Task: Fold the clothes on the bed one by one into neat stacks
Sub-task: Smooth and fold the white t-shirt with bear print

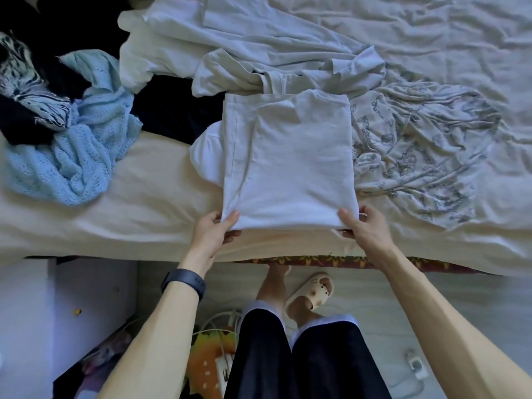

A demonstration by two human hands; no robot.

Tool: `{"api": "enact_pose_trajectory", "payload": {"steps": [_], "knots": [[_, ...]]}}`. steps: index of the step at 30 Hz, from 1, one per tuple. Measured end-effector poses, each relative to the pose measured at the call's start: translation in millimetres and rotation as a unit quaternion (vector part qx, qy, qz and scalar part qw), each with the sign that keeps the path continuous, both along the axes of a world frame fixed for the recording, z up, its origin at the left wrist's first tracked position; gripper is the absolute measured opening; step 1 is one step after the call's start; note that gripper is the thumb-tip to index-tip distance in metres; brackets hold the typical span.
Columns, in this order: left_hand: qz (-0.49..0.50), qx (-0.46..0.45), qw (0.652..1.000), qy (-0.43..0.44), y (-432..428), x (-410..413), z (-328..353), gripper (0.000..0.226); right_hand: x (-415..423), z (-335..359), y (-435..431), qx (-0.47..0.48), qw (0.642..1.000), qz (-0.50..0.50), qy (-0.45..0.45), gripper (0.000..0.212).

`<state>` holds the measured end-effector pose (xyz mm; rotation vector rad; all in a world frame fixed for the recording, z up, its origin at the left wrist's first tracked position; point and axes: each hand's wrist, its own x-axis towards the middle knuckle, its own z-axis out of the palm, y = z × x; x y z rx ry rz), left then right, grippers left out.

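A white T-shirt (290,162) lies on the bed, folded into a long rectangle, with one sleeve sticking out at its left side. My left hand (214,231) pinches its near left corner, thumb on top and fingers underneath. At the near right corner my right hand (361,227) pinches the shirt the same way. Behind the shirt lies a crumpled heap of white garments (230,47). A light blue knit garment (83,145) is bunched at the left, beside dark clothes (34,70) and a black-and-white patterned piece (31,82).
A white patterned cloth (417,156) spreads to the right of the shirt. The bed's near edge (144,240) runs across the middle of the view. Below it are my legs, a beige slipper (312,295), cables and a power strip (223,367) on the floor.
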<state>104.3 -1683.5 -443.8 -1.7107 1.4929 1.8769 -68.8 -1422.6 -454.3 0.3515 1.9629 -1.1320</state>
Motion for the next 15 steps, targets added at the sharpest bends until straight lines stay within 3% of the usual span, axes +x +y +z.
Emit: {"api": "enact_pose_trajectory", "payload": {"steps": [4,8,11,15], "knots": [[0.010,-0.009,1.000,-0.015,34.0,23.6,27.4,0.014,22.5,33.8,28.7,0.006,0.999,-0.032,0.032,0.021],[0.004,-0.003,0.998,-0.061,81.3,62.7,37.4,0.010,69.8,39.5,73.8,0.059,0.998,-0.020,-0.010,0.017],[0.018,0.034,0.995,-0.096,112.3,88.5,33.0,0.021,98.8,30.3,99.4,0.091,0.995,-0.004,-0.046,0.015],[0.069,0.030,0.993,-0.091,126.2,97.5,26.8,0.036,107.2,24.2,109.1,0.066,0.997,0.007,-0.028,0.034]]}}
